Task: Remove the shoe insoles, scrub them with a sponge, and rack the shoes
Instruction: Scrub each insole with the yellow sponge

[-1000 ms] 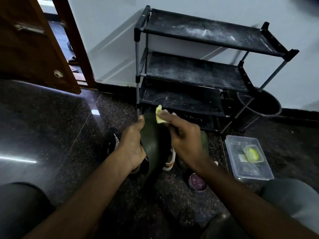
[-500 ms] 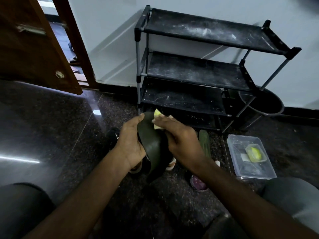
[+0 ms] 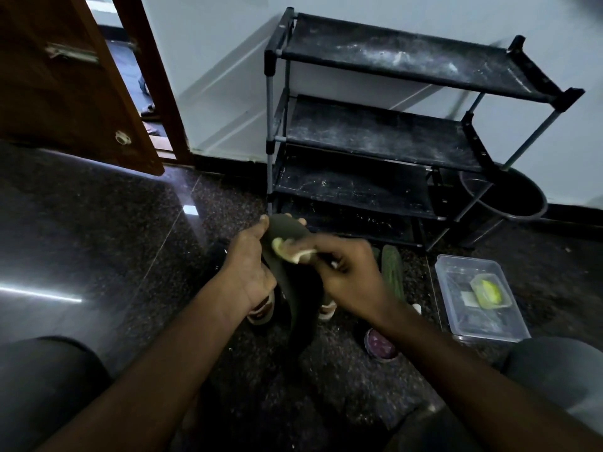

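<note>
Since half a second ago the sponge (image 3: 289,251) has slid from the insole's tip down onto its face, and the right hand (image 3: 350,270) has turned lower with it. That hand pinches the yellow sponge between thumb and curled fingers, pressing it flat against the dark green insole (image 3: 285,228). The left hand (image 3: 248,272) grips the insole's left edge, thumb in front and fingertips wrapped behind the top, holding it nearly upright above the floor (image 3: 114,243). Beneath the hands lie dark shoes (image 3: 261,313) with pale soles, mostly hidden. Just right of the right hand a second green insole (image 3: 392,275) lies on the floor, and beyond it sits a clear plastic tub (image 3: 470,332) holding a small dish with something yellow (image 3: 489,290). Behind stands the black shoe rack (image 3: 375,138), its shelves dusty, with a dark bucket (image 3: 518,203) at its right foot. A wooden door (image 3: 65,86) stands ajar at far left.
</note>
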